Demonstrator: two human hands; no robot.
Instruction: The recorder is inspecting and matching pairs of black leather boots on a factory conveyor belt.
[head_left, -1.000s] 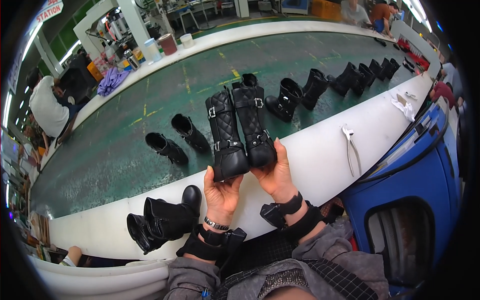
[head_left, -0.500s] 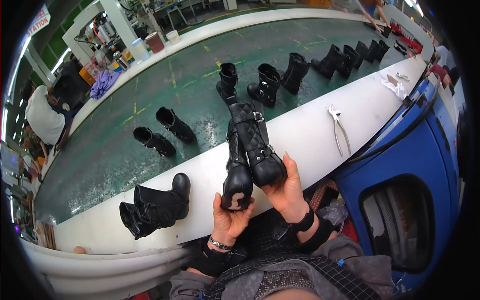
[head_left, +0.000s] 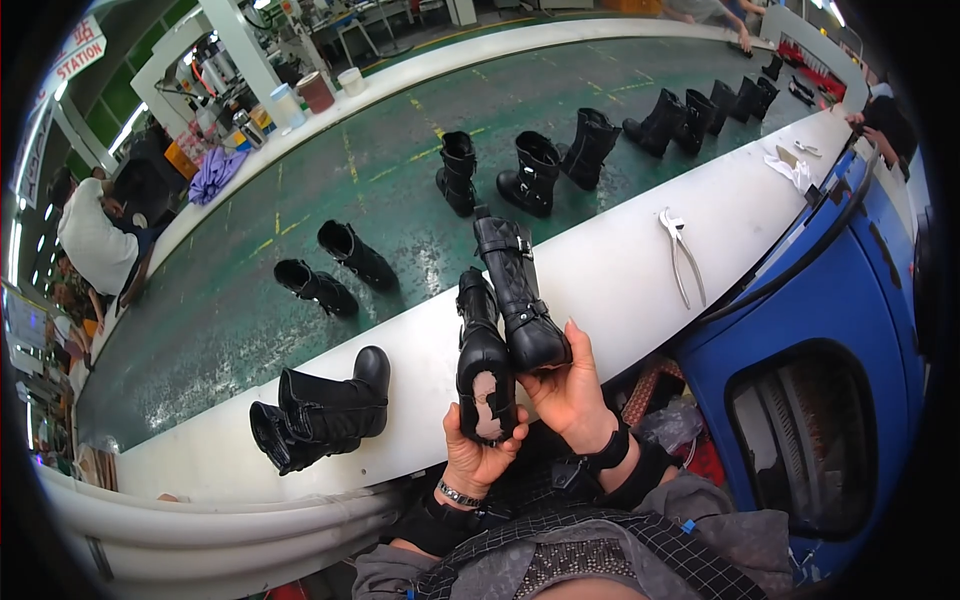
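Observation:
Two black buckled ankle-strap boots are in my hands over the white ledge. My left hand grips the toe end of the left boot, whose underside tips toward me and shows a pale pinkish patch with a dark area. The right boot, with a quilted shaft, strap and metal buckle, lies against it. My right hand holds its toe end from below, thumb up along the side. Some of the fingers are hidden under the boots. Further right on the ledge lie metal pincers.
Another pair of black boots lies on the white ledge at left. Several boots stand on the green conveyor belt beyond. A blue machine borders my right side. Other people are along the far left and far right.
The left boot has tilted and moved down, parting from the right boot's shaft and baring more of its underside. My left hand has shifted slightly right and down; the right hand has hardly moved.

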